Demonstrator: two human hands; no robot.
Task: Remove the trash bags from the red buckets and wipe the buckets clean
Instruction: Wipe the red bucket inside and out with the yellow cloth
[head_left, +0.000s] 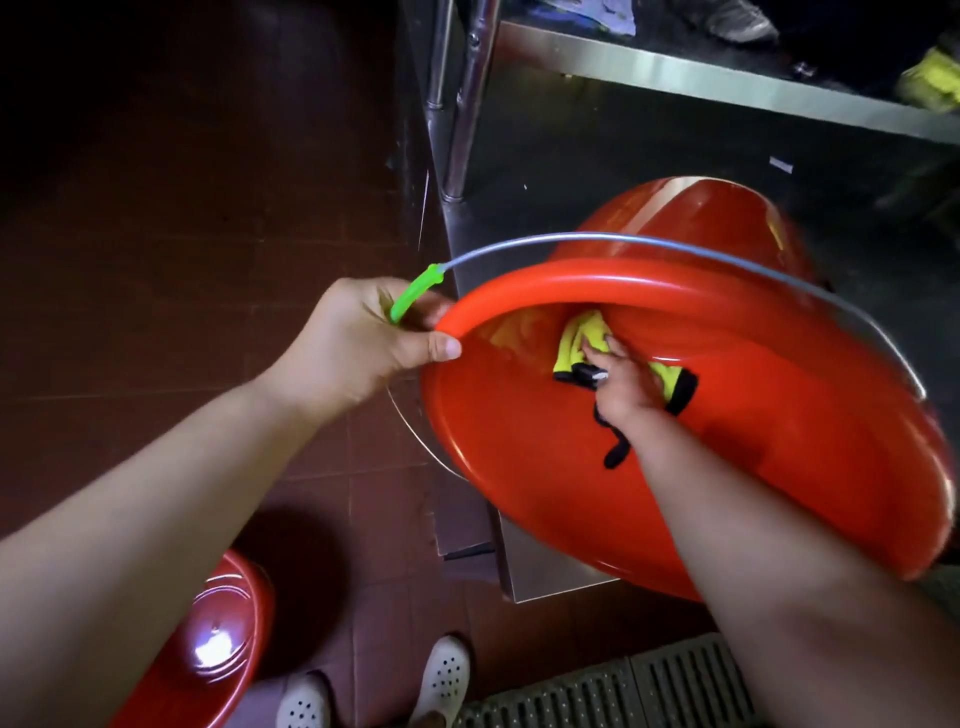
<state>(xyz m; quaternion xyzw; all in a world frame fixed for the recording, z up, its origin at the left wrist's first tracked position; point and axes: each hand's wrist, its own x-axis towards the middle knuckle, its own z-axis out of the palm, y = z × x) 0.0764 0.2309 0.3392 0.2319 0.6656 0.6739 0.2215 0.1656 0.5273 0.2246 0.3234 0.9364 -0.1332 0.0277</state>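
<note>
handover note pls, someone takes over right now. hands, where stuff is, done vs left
Left hand: grips the rim of the tilted red bucket, beside the green handle grip.
Right hand: inside the bucket, pressing the yellow cloth against the inner wall.
The bucket rests on a steel ledge, mouth towards the person.
Done: no trash bag visible in this bucket.
Left: finish wiping it. A second red bucket stands on the floor at lower left; its state is unclear.

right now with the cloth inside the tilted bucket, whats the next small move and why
Probably sweep the yellow cloth further round the inner wall. The right hand presses it deep inside the red bucket, which has no bag in it, while the left hand grips the rim and steadies it.
</note>
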